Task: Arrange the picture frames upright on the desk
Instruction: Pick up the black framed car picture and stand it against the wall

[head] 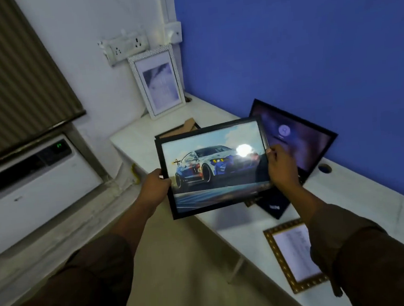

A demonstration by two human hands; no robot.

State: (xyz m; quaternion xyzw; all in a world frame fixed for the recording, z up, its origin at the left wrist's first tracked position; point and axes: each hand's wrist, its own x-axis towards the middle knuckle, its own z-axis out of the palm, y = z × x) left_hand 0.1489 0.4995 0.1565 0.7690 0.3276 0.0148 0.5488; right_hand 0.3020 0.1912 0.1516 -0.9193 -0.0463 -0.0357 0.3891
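Both hands hold a black frame with a car picture above the near edge of the white desk. My left hand grips its left side and my right hand grips its right side. A white frame stands upright in the far corner, leaning on the wall. A gold-edged frame lies flat on the desk under my right forearm. Behind the held frame another black frame lies face down, its brown stand showing.
An open laptop stands on the desk against the blue wall, just right of the held frame. A cable hole is beside it. A socket strip hangs above the white frame. An air conditioner sits left, below a blind.
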